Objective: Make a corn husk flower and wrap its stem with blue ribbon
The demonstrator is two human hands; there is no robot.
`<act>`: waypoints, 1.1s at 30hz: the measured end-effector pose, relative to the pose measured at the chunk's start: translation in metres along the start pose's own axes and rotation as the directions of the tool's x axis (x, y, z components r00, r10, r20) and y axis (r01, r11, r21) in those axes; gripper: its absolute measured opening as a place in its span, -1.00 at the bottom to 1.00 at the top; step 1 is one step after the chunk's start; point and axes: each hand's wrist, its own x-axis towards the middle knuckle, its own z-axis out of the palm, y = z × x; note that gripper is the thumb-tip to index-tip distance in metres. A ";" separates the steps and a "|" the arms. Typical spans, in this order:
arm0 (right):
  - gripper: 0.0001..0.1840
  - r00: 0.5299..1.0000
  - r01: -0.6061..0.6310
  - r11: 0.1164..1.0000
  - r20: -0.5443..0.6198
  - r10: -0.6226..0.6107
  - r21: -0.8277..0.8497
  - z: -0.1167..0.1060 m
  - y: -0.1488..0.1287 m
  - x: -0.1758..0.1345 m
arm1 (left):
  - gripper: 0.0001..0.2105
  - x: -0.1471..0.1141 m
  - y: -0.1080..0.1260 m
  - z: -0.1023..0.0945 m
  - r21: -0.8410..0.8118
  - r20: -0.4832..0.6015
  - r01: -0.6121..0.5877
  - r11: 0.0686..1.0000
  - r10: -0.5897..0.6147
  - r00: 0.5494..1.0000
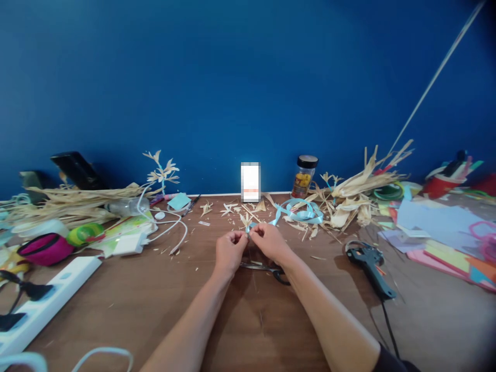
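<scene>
Clamping | left hand (231, 251) grip on husk flower (245, 221) (stem hidden) | right hand (270, 242) grip on blue ribbon (277, 216)

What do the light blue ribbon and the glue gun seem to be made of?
The light blue ribbon looks like plastic or satin, glossy, from its pale highlights. The glue gun seems mostly hard, dull plastic, judging by its moulded shape.

Glossy ribbon (313, 217), seemingly satin
</scene>
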 end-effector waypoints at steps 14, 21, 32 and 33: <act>-0.82 0.999 0.053 0.998 -0.012 -0.053 0.015 0.008 -0.002 -0.003 | -0.88 -0.007 0.006 -0.002 0.487 -0.044 -0.234 0.842 0.291 0.956; -0.75 0.999 -0.012 0.998 -0.050 0.016 0.066 0.014 -0.003 -0.004 | -0.85 -0.012 0.006 -0.001 0.662 0.071 -0.366 0.654 0.431 0.899; -0.77 0.983 -0.099 0.961 -0.124 0.135 0.259 0.011 -0.001 -0.001 | -0.75 -0.020 0.010 0.007 0.605 0.162 -0.465 0.646 0.472 0.867; -0.77 0.983 -0.096 0.956 -0.122 0.134 0.279 0.009 -0.001 0.000 | -0.75 -0.020 0.011 0.007 0.557 0.150 -0.462 0.690 0.464 0.873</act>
